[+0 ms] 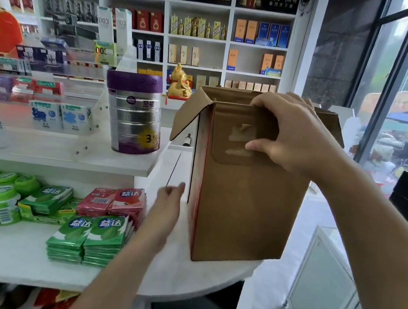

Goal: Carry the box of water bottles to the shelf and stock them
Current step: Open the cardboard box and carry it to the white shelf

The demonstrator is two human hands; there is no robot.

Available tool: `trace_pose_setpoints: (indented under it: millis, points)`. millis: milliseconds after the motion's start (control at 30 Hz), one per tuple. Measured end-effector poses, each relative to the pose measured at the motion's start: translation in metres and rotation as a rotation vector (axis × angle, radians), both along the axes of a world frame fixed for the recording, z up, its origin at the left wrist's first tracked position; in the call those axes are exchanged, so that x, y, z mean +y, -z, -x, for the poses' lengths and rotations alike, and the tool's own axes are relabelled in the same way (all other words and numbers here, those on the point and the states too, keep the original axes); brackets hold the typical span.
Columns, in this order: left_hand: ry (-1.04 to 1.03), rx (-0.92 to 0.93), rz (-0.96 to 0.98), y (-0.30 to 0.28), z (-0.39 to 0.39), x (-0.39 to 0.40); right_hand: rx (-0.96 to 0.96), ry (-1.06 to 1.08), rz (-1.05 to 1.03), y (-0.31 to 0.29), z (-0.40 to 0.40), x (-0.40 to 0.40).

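Observation:
A tall brown cardboard box (245,203) stands upright on the rounded end of a white counter (185,284), its top flaps open. My right hand (292,135) grips the near top edge of the box, fingers over the rim and thumb pressed on the front panel. My left hand (168,205) hovers just left of the box's lower left edge, fingers apart and holding nothing. What the box holds is hidden from here. No water bottles show.
Green and pink gum packs (90,238) lie stacked left of the box. A purple-lidded formula tin (136,113) stands on a raised shelf. White wall shelves (199,39) with boxed liquor fill the back. A glass wall (404,86) and white cabinet (322,290) are on the right.

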State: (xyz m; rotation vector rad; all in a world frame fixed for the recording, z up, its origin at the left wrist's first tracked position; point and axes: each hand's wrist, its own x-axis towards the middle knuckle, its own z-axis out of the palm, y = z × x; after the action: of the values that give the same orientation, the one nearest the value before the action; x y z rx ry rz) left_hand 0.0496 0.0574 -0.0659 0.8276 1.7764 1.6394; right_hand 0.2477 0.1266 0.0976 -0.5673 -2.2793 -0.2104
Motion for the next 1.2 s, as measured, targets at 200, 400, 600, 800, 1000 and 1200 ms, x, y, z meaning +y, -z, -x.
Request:
trace_pose_setpoints:
  millis: [200,400,600,800,1000,1200]
  points:
    - [-0.210,0.189,-0.415,-0.133,0.039,-0.008,-0.065,-0.091,0.084,-0.007,-0.032,-0.007]
    - [0.099,0.848,-0.029,-0.240,0.034,0.035,0.091,-0.134,0.150,-0.007,-0.020,-0.012]
    - [0.267,1.336,0.510,-0.254,0.024,0.087,0.377,-0.057,0.142,-0.002,-0.007,0.000]
    - [0.373,1.216,0.708,-0.259,0.020,0.110,0.473,0.037,0.343,-0.008,-0.031,0.013]
    - [0.394,1.178,0.749,-0.258,0.017,0.114,0.490,0.267,0.847,-0.031,-0.048,0.008]
    - [0.376,1.177,0.711,-0.258,0.001,0.117,0.568,0.233,1.178,-0.017,-0.045,0.000]
